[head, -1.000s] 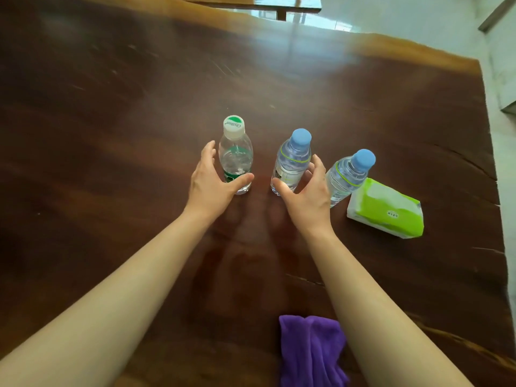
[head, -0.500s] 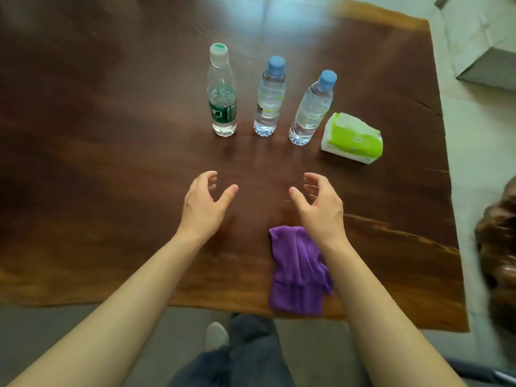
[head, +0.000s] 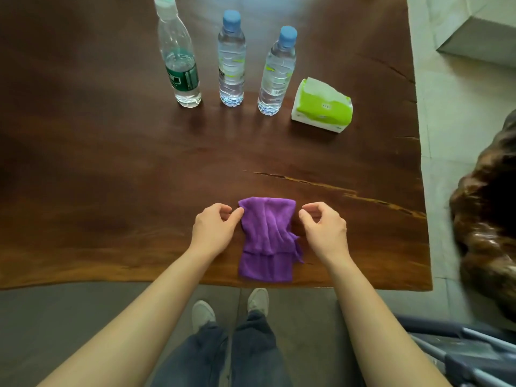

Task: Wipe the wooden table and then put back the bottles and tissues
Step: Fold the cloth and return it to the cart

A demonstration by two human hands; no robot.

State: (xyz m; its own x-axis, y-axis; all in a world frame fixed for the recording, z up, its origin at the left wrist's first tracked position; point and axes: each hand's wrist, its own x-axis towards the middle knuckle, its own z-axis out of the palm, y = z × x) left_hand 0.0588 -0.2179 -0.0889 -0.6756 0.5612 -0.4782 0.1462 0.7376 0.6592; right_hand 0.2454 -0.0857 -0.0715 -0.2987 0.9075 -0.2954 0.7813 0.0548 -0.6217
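A folded purple cloth (head: 266, 238) lies on the dark wooden table (head: 111, 177) near its front edge. My left hand (head: 213, 229) is at the cloth's left side, thumb and fingers touching its top corner. My right hand (head: 325, 229) hovers just right of the cloth, fingers curled and apart, holding nothing. Farther back stand three upright bottles in a row: a white-capped bottle with a green label (head: 178, 55), a blue-capped bottle (head: 231, 58) and a second blue-capped bottle (head: 277, 72). A green and white tissue pack (head: 322, 107) lies to their right.
The table's right edge runs beside a pale tiled floor (head: 458, 113). A dark glossy carved object (head: 491, 219) stands at the right. A grey frame (head: 469, 356) sits at the lower right. My legs and shoes (head: 231, 328) are below the front edge.
Both hands let go of the bottles and drew back toward me, ending on either side of the purple cloth. The view pulled back from the table.
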